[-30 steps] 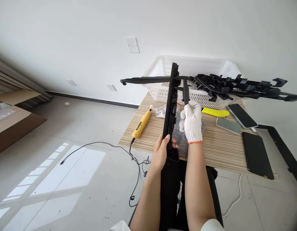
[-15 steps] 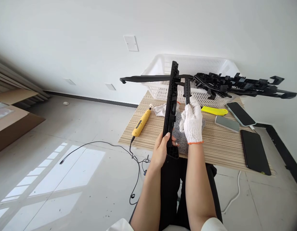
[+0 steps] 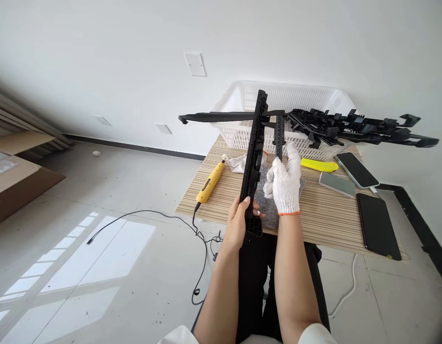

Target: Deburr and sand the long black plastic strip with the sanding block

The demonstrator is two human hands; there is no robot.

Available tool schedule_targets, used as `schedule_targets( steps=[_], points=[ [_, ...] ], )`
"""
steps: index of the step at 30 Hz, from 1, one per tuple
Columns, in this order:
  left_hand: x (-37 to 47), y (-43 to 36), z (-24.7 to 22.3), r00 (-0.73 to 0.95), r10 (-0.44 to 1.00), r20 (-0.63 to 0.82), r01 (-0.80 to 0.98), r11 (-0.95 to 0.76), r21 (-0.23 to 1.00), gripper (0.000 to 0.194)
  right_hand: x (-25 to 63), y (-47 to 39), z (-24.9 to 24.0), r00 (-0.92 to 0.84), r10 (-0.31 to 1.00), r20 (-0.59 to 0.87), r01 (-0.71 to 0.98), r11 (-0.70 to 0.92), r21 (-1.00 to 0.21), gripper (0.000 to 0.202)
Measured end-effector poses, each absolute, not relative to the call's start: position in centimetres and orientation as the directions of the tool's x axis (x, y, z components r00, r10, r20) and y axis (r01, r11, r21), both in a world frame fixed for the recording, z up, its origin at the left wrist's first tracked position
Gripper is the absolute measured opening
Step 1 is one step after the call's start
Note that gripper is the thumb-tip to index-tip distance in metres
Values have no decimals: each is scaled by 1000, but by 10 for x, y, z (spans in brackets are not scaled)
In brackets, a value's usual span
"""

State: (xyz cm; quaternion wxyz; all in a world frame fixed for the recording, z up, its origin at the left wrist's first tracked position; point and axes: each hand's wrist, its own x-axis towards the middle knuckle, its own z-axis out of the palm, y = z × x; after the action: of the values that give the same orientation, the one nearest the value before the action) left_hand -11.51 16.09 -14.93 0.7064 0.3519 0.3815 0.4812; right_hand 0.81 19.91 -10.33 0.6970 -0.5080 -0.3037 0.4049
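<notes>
Above a striped desk (image 3: 328, 217), I steady an upright black plastic strip (image 3: 255, 153) in my bare left hand (image 3: 236, 227), fingers closed around its lower end. My gloved right hand (image 3: 288, 191) curls around the lower end of a dark caliper (image 3: 279, 138), one finger extended, its jaws beside the strip's upper part; whether they touch, I cannot tell. Behind, more black plastic parts (image 3: 335, 126) lie across a white basket (image 3: 292, 98). My low hold could let the strip's top sway and skew a reading, and the loose knit glove could let the caliper slip. The overhanging parts could snag the strip or tip down toward the yellow-green knife (image 3: 319, 166).
</notes>
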Motion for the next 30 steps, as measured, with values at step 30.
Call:
schedule_targets(
  steps=[30],
  points=[
    [-119, 163, -155, 273, 941, -198, -437, 305, 846, 31, -13, 174, -89, 537, 843, 15, -101, 83, -991, 47]
  ],
)
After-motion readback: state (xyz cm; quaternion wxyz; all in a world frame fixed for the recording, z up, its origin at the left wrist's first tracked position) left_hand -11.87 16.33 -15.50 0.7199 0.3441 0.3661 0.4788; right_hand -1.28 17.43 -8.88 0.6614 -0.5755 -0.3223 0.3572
